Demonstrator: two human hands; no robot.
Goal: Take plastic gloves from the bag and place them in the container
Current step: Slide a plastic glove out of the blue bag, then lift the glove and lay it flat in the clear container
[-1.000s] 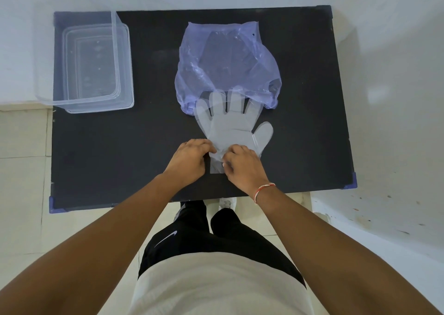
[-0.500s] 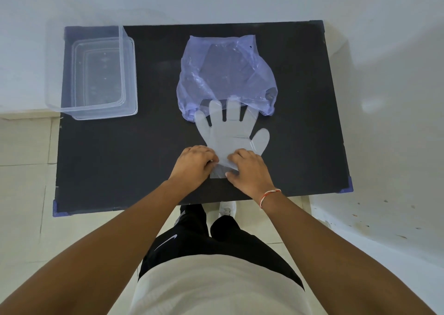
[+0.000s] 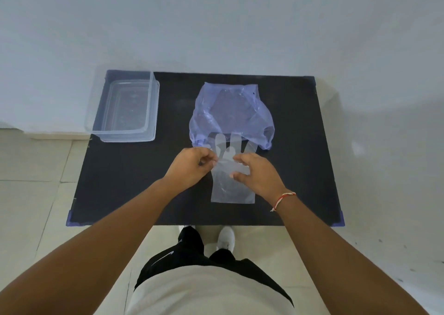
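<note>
- The left hand is closed in a pinch — thumb and forefinger nip the left edge of the clear plastic glove around its palm.
- The right hand curls over the glove's right edge, fingertips on the film and thumb tucked below; it appears to be gripping the glove too, though how firmly I cannot tell.
- The glove hangs between the two hands above the black table, cuff drooping toward the person, its fingers pointing at the mouth of the bag and overlapping the bag's near rim.
- My judgement: the film is nearly weightless, limp and slick — it will sag, fold on itself, and may cling to skin or to another glove by static. A light pinch at an edge or the cuff is enough; a hard tug could stretch or tear it.
- Whether more than one layer is held cannot be made out.
- The bag is soft, crumpled and translucent violet, lying flat mid-table.
- The container stands open at the far left corner, well apart from the hands, and looks empty.
</note>
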